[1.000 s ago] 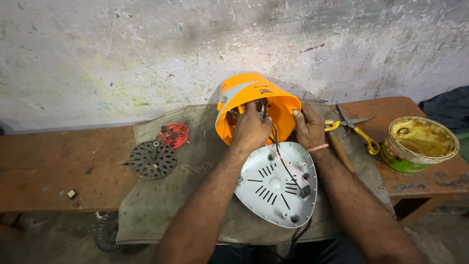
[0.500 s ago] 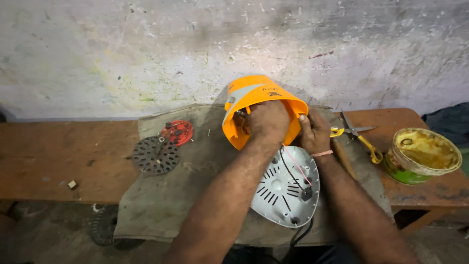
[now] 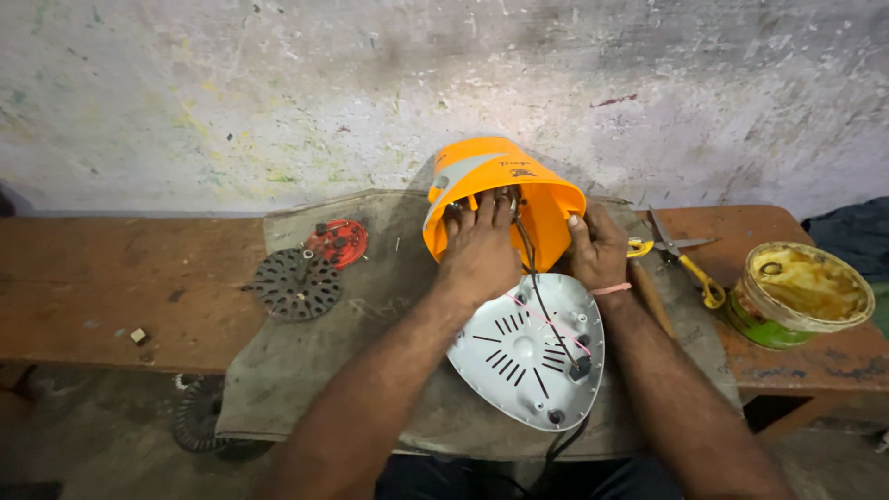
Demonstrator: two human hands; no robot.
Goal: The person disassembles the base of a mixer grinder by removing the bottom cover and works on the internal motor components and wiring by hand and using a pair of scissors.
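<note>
Both forearms run up from the bottom edge of the frame toward the centre, converging as they rise. The left hand (image 3: 480, 248) sits just above centre, back facing up, fingers (image 3: 485, 208) pointing toward the top and curled forward out of sight at the tips. The right hand (image 3: 597, 248) lies right of centre, knuckles up, fingers wrapped closed, a pink band at the wrist.

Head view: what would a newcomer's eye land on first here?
The bright orange housing at the middle of the cloth-covered bench, with the left hand reaching into its open mouth and the right hand on its rim. Just below lies the white vented base plate, wires trailing across it.
</note>
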